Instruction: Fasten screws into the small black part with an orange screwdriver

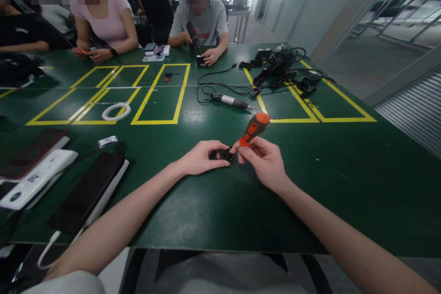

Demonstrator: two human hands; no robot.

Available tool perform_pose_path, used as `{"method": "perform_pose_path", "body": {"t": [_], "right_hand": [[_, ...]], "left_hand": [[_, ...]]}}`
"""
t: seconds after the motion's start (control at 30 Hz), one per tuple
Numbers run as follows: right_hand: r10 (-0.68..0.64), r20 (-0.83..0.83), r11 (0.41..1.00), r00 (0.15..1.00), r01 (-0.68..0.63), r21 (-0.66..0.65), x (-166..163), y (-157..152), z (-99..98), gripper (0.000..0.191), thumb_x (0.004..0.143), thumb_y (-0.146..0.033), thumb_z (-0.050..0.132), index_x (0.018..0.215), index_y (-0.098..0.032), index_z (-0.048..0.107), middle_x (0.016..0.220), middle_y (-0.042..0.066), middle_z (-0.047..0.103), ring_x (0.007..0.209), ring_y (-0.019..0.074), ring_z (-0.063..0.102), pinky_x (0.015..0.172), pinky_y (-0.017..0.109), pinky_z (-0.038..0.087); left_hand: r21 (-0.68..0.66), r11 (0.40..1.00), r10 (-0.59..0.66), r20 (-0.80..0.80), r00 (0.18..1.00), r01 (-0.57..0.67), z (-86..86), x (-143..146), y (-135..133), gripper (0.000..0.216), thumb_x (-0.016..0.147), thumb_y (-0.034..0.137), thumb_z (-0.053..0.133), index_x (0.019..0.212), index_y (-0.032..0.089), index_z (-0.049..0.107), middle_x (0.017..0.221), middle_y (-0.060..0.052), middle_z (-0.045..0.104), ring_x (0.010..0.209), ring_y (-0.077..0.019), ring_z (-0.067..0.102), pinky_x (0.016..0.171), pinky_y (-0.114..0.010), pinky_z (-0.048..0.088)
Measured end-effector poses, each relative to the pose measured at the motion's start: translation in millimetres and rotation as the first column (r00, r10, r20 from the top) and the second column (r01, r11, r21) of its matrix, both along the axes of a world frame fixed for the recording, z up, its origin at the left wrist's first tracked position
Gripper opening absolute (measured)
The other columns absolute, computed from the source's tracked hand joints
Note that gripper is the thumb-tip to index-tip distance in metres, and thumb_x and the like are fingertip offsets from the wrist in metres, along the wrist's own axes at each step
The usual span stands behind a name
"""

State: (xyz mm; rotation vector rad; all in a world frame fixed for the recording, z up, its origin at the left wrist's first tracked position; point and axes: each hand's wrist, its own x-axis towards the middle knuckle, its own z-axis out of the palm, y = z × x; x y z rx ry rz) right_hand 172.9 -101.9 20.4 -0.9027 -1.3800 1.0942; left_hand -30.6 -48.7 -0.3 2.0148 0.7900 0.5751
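Observation:
My left hand [205,157] pinches a small black part [228,154] between thumb and fingers, low over the green table [193,211]. What kind of part it is I cannot make out. In my right hand [267,163] is a screwdriver with an orange and dark grey handle [255,128]. The handle tilts up and to the right, while its shaft and tip are hidden by my fingers. My right fingertips are close beside the black part; whether they touch it I cannot tell.
A corded electric screwdriver [230,100] lies beyond my hands, near a heap of black cables [280,66]. Phones [90,190] and a white power strip [37,179] lie at left, with a white ring [116,111] farther back. Across the table, a person [203,23] holds a power drill [193,36].

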Motion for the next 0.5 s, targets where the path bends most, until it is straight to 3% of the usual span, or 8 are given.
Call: {"method": "perform_pose_path", "body": {"t": [0.2, 0.5], "right_hand": [[0.035, -0.07, 0.999, 0.997, -0.035, 0.006, -2.1, 0.0, -0.7, 0.037, 0.086, -0.056, 0.078, 0.094, -0.021, 0.069, 0.076, 0.003, 0.076, 0.055, 0.0124, 0.062, 0.057, 0.028, 0.056], [0.007, -0.046, 1.0, 0.999, -0.007, 0.0, -0.5, 2.8, 0.2, 0.04, 0.085, -0.057, 0.078, 0.074, -0.02, 0.069, 0.066, 0.001, 0.067, 0.053, 0.0111, 0.057, 0.054, 0.027, 0.051]], "left_hand": [[0.02, 1.0, -0.009, 0.002, 1.0, 0.009, 0.8, 0.1, -0.1, 0.031, 0.086, 0.037, 0.079, 0.107, 0.015, 0.074, 0.089, -0.002, 0.068, 0.076, -0.0129, 0.056, 0.071, -0.025, 0.043], [0.018, 1.0, -0.004, 0.007, 1.0, 0.004, -0.2, -0.3, -0.2, 0.033, 0.086, 0.034, 0.08, 0.112, 0.015, 0.073, 0.09, -0.002, 0.069, 0.076, -0.013, 0.057, 0.071, -0.025, 0.044]]}}
